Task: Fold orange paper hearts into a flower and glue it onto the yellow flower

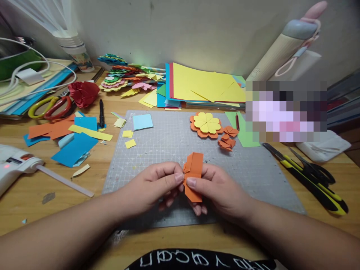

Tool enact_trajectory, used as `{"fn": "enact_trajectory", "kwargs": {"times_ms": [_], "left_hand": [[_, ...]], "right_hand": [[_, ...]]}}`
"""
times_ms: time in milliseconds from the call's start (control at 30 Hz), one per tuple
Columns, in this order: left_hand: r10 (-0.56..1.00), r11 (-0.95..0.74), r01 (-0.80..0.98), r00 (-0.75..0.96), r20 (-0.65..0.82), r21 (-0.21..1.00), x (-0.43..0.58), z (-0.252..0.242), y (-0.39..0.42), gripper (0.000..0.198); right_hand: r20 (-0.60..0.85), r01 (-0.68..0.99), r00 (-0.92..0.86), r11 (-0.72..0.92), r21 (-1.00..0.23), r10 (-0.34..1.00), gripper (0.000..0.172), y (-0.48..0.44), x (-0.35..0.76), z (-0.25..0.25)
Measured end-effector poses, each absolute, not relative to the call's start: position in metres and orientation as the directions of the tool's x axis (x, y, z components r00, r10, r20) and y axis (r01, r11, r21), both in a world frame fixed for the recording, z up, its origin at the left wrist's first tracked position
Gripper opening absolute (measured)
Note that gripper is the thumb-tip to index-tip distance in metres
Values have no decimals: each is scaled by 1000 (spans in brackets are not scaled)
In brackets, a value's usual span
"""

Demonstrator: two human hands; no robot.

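Both hands meet over the near part of the grey cutting mat (pixel 168 150), pinching a folded orange paper piece (pixel 193 175) between them: the left hand (pixel 153 185) grips its left edge with thumb and fingers, the right hand (pixel 218 191) presses its thumb on the front. Beyond lie a yellow and orange paper flower (pixel 206 124), small orange folded bits (pixel 228 138), and black and yellow scissors (pixel 312 176) on the right

The folded orange paper piece (pixel 193 176) is a narrow, layered strip with a squared top end and an angled lower end. Small flaps stick out along its left edge. It stands roughly upright, held just above the near middle of the grey gridded cutting mat (pixel 168 142).
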State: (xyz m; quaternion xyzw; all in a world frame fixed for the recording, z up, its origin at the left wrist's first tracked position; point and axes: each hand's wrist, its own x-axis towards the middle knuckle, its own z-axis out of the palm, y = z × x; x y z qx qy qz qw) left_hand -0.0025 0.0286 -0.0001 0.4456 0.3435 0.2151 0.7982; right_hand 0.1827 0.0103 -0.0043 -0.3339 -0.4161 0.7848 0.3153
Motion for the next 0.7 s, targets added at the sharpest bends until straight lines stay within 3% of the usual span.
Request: {"fn": "enact_trajectory", "kwargs": {"times_ms": [133,300,700], "left_hand": [[682,438,-122,691,-241,891,1,2,26,32],[629,494,-248,763,-146,833,5,4,25,23],[689,505,-250,693,-212,826,6,7,20,29]], "right_hand": [[-266,-231,-592,-477,-848,761,22,10,181,-5],[-262,-252,-599,-489,-835,757,21,10,180,-6],[-281,-229,-604,-500,-835,746,21,8,179,-3]]}}
